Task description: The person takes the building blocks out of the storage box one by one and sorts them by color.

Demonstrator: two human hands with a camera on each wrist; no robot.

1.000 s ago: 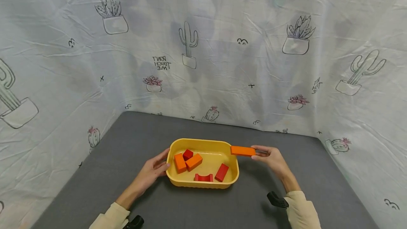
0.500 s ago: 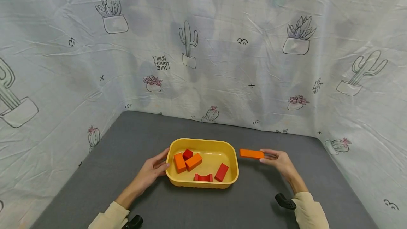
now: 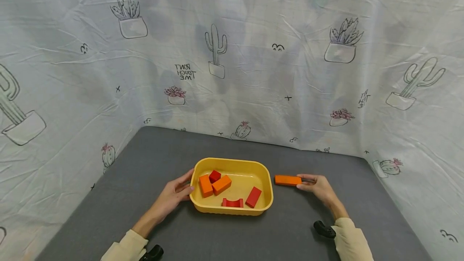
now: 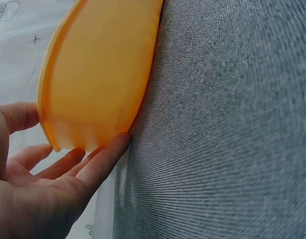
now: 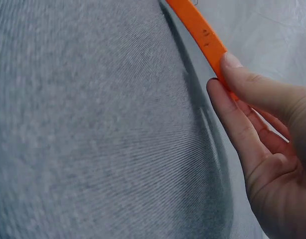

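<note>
My left hand (image 3: 175,192) holds the left end of a yellow plastic tub (image 3: 232,210), thumb at the rim. In the left wrist view, its fingers spread against the outside of the tub wall (image 4: 93,74). Inside the tub lie two orange blocks (image 3: 221,185), a small red block (image 3: 215,176), a red oblong block (image 3: 253,197) and a red arch block (image 3: 233,203). Just right of the tub, my right hand (image 3: 320,188) pinches a long orange block (image 3: 287,180) by its right end. The right wrist view shows this block (image 5: 203,37) between thumb and fingers, low over the table.
A dark grey cloth (image 3: 232,239) covers the table. White curtains (image 3: 250,71) printed with potted cacti rise behind it and along both sides. Black wrist devices (image 3: 324,229) sit near both beige sleeves.
My right hand has carried the long orange block from over the tub's right rim out to the right, then lowered it towards the table. The left hand and tub have stayed put.
</note>
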